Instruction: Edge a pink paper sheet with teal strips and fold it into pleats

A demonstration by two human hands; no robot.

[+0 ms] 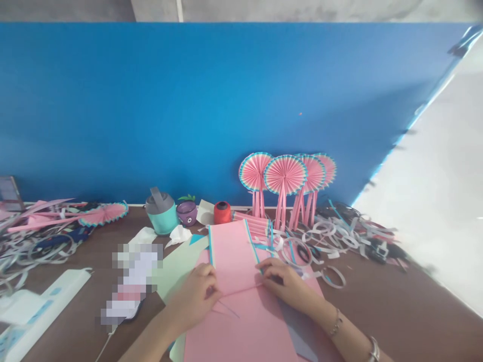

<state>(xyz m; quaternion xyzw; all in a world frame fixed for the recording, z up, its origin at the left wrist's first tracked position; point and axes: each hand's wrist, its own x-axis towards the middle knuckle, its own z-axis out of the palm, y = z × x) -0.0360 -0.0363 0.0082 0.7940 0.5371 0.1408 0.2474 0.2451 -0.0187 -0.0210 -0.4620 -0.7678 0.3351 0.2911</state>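
A pink paper sheet (230,251) with blue-striped side edges lies before me, its near end folded or lifted slightly. My left hand (198,291) pinches that sheet at its lower left corner. At the lower right edge, the fingers of my right hand (281,281) are closed on the same sheet. A thin, pointed line (229,308) extends from near my left fingertips; I cannot make out what it is. Beneath both hands is a larger plain pink sheet (241,334), with pale green paper (169,274) under it on the left.
Several pink pleated paper fans (286,175) stand against the blue partition (151,100). A red thread spool (222,213), purple pot (186,213) and teal cup (163,215) line the back. White paper strips (332,234) are heaped right. A power strip (49,311) lies left.
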